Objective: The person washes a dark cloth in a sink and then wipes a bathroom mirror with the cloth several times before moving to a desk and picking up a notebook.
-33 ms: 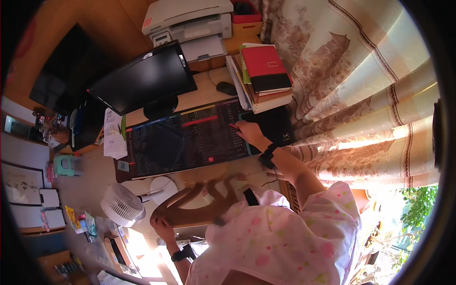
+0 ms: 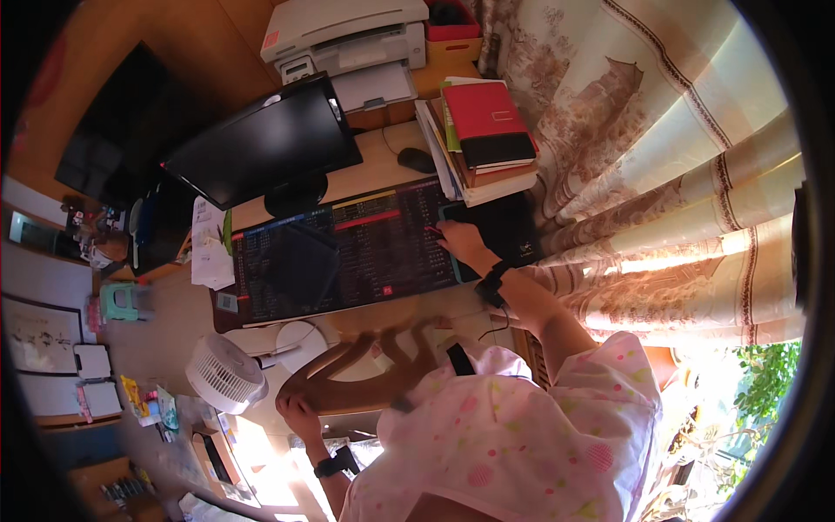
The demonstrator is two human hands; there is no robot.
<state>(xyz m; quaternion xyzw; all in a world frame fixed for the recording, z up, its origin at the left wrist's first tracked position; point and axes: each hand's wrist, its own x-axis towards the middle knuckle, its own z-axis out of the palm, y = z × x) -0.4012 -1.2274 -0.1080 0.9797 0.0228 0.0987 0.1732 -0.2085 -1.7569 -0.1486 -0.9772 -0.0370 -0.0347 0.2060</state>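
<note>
My right hand [image 2: 466, 244] rests at the right end of a long, dark printed desk mat [image 2: 383, 235]. Its fingers are bent together, with a small reddish bit at their tips that I cannot make out. Beneath and beside that hand lies a black pad with a teal edge [image 2: 515, 224]. Lower down on the left, my left hand [image 2: 300, 414] has its fingers curled over the edge of a brown wooden chair [image 2: 339, 396]. A dark, flat, square thing [image 2: 300, 265] lies on the mat's left part.
Behind the mat stand a black monitor [image 2: 270, 143], a mouse [image 2: 416, 160] and a stack of books [image 2: 491, 130]. A printer [image 2: 348, 39] is farther back. A white fan [image 2: 226, 374] stands left of the chair, and curtains [image 2: 626, 174] hang at the right.
My right hand has shifted very slightly to the right, and less of the red bit shows at its fingertips. My left hand stays on the chair.
</note>
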